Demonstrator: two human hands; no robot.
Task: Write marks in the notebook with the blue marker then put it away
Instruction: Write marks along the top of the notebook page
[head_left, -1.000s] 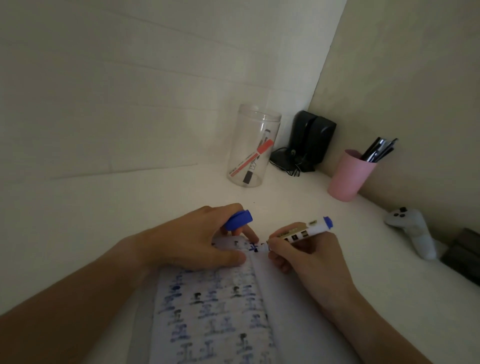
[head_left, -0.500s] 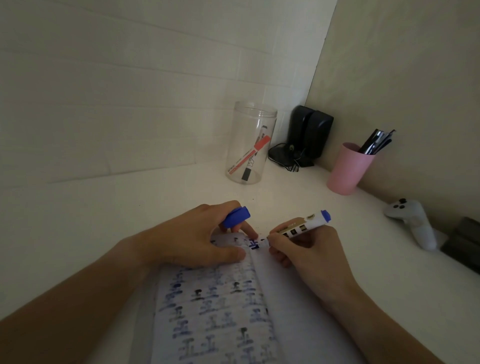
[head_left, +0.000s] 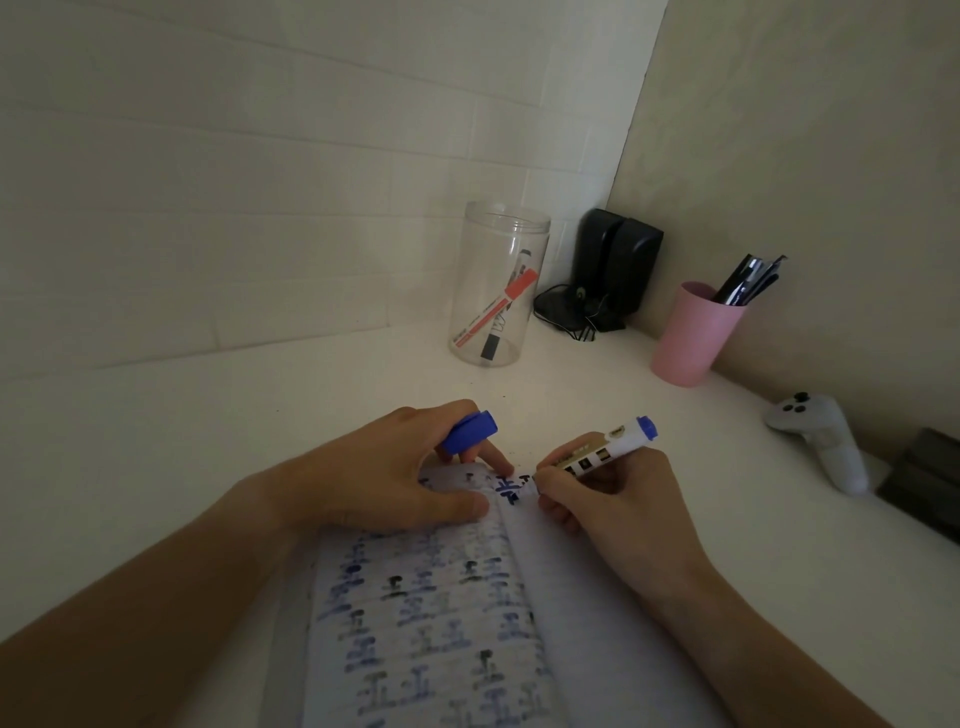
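Observation:
An open notebook (head_left: 441, 623) lies on the white desk in front of me, its left page full of blue and dark marks. My right hand (head_left: 613, 499) grips the white blue marker (head_left: 605, 449), whose tip touches the top of the page by a fresh blue mark (head_left: 506, 488). My left hand (head_left: 384, 473) presses down the notebook's top edge and holds the marker's blue cap (head_left: 470, 431) between its fingers.
A clear plastic jar (head_left: 496, 286) with a red marker inside stands at the back. Right of it are black speakers (head_left: 618, 265), a pink cup (head_left: 693, 332) of pens, a white game controller (head_left: 821, 436) and a dark object (head_left: 924, 483).
The blue mark at the top of the page has grown as the marker tip moved slightly. My left hand stays in place with the cap.

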